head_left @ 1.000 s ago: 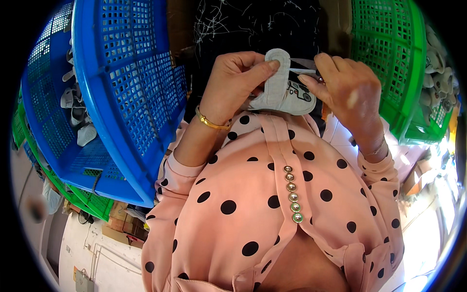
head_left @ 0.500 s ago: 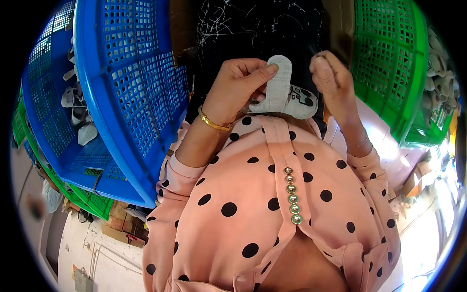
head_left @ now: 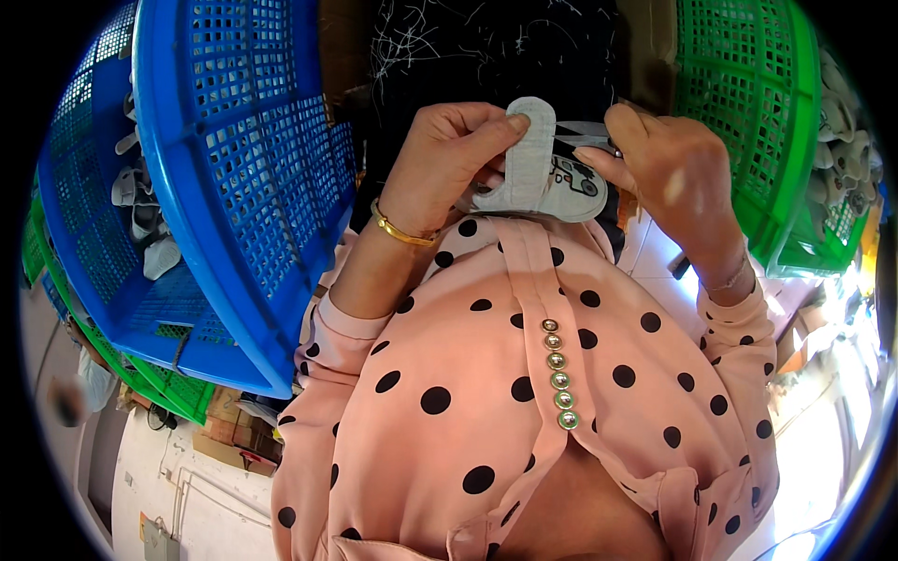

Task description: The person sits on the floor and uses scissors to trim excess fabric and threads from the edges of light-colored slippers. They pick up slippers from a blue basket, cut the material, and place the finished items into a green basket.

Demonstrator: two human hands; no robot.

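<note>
A small light-grey child's shoe [head_left: 571, 198] with a dark printed picture is in front of my chest, its wide strap [head_left: 531, 154] standing up. My left hand [head_left: 440, 159] is closed on the shoe, its thumb pressed on the upper part of the strap. In my right hand [head_left: 675, 173] is a pair of scissors [head_left: 582, 134], gripped with the fingers curled round the handles. The blades are parted and point left, with the tips beside the strap's right edge. The handles are mostly hidden by the hand.
Close on my left stands a blue plastic basket [head_left: 154, 187], with several small shoes [head_left: 140, 220] beyond its near wall. A green basket [head_left: 804, 178] stands on my right, with light shoes [head_left: 847, 164] behind it. Loose white threads [head_left: 412, 42] lie on the dark cloth ahead.
My right hand has turned and the scissors now show, their blades brought up to the strap. My left hand and the shoe have shifted slightly up and left in view.
</note>
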